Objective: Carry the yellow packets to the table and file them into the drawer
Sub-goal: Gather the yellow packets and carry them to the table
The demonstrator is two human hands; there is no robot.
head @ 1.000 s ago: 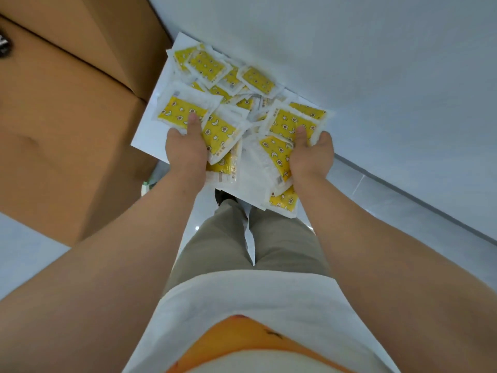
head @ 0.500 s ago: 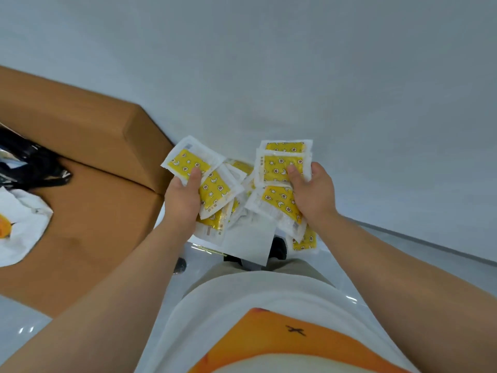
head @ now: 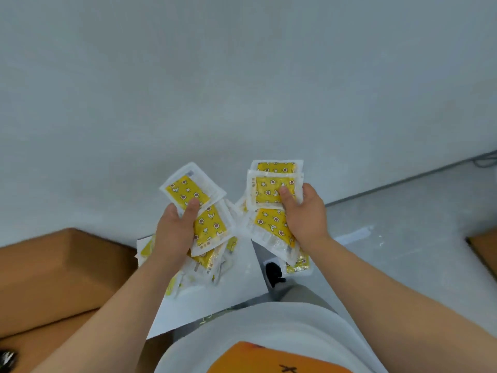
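Note:
Two bunches of yellow packets with white borders and star prints are held up in front of me. My left hand point(head: 176, 232) grips one bunch of yellow packets point(head: 207, 224), thumb pressed on the top packet. My right hand point(head: 305, 216) grips the other bunch of yellow packets point(head: 269, 189), thumb on the upper packet. A white sheet point(head: 215, 300) lies under both bunches, with a few more packets resting on it. No table or drawer is in view.
A brown cardboard box point(head: 61, 273) stands at the lower left. Another brown edge point(head: 484, 251) shows at the far right. A white wall fills the upper half, meeting the pale floor point(head: 403, 211) at right. A black shoe point(head: 274, 273) shows below.
Both hands lifted the packets off the pile by the box and gathered them into two bunches. My view rose and swung right, so the cardboard box slid down to the lower left.

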